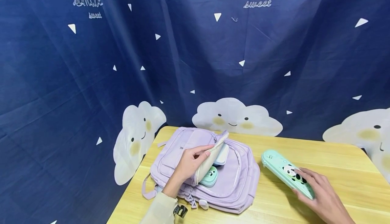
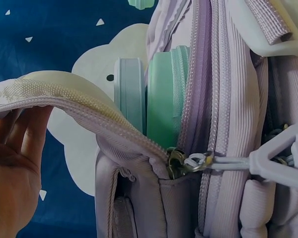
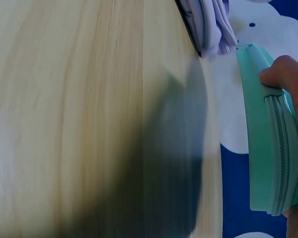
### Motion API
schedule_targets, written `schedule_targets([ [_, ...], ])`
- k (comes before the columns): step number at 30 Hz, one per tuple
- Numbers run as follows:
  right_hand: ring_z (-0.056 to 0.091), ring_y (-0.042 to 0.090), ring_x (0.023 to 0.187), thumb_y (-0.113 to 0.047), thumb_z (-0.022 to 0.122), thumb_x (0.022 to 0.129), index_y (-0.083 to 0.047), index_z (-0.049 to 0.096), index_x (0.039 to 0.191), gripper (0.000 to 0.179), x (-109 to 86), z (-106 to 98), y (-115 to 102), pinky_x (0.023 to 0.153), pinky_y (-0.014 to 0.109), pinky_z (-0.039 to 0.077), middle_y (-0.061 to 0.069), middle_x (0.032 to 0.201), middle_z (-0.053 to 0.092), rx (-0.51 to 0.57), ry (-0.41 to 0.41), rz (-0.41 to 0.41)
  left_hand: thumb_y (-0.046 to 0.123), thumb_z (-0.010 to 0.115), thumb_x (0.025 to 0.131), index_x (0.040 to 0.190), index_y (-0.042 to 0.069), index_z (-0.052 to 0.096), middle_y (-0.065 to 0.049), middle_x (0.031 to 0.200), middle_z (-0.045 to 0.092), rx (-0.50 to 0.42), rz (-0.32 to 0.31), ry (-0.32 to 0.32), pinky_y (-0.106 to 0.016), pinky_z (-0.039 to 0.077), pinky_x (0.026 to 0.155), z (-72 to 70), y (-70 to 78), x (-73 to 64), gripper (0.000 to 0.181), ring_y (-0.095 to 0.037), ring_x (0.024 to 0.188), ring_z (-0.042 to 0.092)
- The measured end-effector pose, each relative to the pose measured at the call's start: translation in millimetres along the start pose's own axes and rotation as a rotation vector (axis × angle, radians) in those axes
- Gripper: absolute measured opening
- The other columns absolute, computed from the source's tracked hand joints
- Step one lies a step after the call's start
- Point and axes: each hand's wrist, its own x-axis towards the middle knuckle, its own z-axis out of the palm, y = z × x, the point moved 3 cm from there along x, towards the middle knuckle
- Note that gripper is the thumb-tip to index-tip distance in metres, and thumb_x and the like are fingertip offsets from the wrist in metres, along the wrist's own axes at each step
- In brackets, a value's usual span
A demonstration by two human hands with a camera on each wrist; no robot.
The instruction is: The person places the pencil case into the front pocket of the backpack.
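A lilac backpack (image 1: 243, 153) lies on the table with its front pocket unzipped. My left hand (image 1: 190, 163) holds the cream-lined pocket flap (image 1: 210, 159) up by its edge; in the left wrist view the fingers (image 2: 32, 131) reach behind it. Inside the pocket sit a mint green zip case (image 1: 209, 180) with a panda print and a pale blue-and-white box (image 1: 223, 154), side by side. To the right of the backpack, my right hand (image 1: 323, 191) grips a long mint green panda pencil case (image 1: 277, 166) by its near end. The thumb (image 3: 278, 72) presses along its zipped side, above the table.
The wooden table (image 1: 344, 159) extends right of the backpack, its far edge against a dark blue cloud-print curtain (image 1: 274, 47). Zipper charms (image 1: 191, 200) hang at the backpack's near side. A strap loop (image 1: 147, 190) sticks out on its left.
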Motion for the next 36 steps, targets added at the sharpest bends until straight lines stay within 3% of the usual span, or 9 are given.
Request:
schedule_targets([
  [7, 0.052, 0.027, 0.115, -0.025, 0.102, 0.068, -0.016, 0.071, 0.140, 0.079, 3.2, 5, -12, 0.093, 0.028, 0.031, 0.012, 0.139, 0.066, 0.007, -0.007, -0.040, 0.021, 0.070, 0.108, 0.139, 0.019, 0.077, -0.006, 0.136, 0.077, 0.006, 0.010, -0.001, -0.024, 0.057, 0.088, 0.1, 0.1, 0.3, 0.032, -0.007, 0.099, 0.071],
  [14, 0.049, 0.018, 0.117, -0.024, 0.103, 0.065, -0.018, 0.072, 0.139, 0.081, 7.7, 10, -23, 0.099, 0.010, 0.026, 0.008, 0.138, 0.067, 0.027, 0.015, -0.091, 0.021, 0.069, 0.109, 0.138, 0.016, 0.077, -0.009, 0.134, 0.078, 0.014, 0.032, 0.002, -0.024, 0.057, 0.088, 0.8, 0.2, 0.8, 0.031, -0.008, 0.100, 0.071],
  [20, 0.049, 0.013, 0.119, -0.023, 0.102, 0.065, -0.020, 0.073, 0.140, 0.080, 12.0, 14, -33, 0.101, 0.005, 0.022, 0.005, 0.139, 0.067, 0.054, 0.007, -0.116, 0.021, 0.070, 0.108, 0.139, 0.017, 0.077, -0.008, 0.132, 0.079, 0.004, 0.024, -0.001, -0.025, 0.057, 0.086, 1.4, 0.9, 0.6, 0.032, -0.008, 0.099, 0.071],
  [28, 0.049, 0.008, 0.120, -0.024, 0.102, 0.066, -0.022, 0.073, 0.141, 0.080, 16.5, 19, -45, 0.099, 0.009, 0.028, 0.001, 0.139, 0.068, 0.059, 0.002, -0.145, 0.021, 0.070, 0.108, 0.139, 0.016, 0.077, -0.008, 0.132, 0.079, -0.005, 0.022, 0.000, -0.025, 0.057, 0.086, 1.6, 1.6, 0.0, 0.032, -0.007, 0.098, 0.072],
  [36, 0.052, 0.011, 0.122, -0.021, 0.100, 0.067, -0.021, 0.073, 0.142, 0.079, 20.4, 23, -56, 0.104, 0.004, 0.023, 0.001, 0.140, 0.068, 0.091, -0.001, -0.184, 0.022, 0.070, 0.108, 0.139, 0.019, 0.077, -0.004, 0.133, 0.078, -0.003, -0.003, -0.002, -0.025, 0.057, 0.088, 1.7, -1.3, -0.2, 0.032, -0.008, 0.100, 0.072],
])
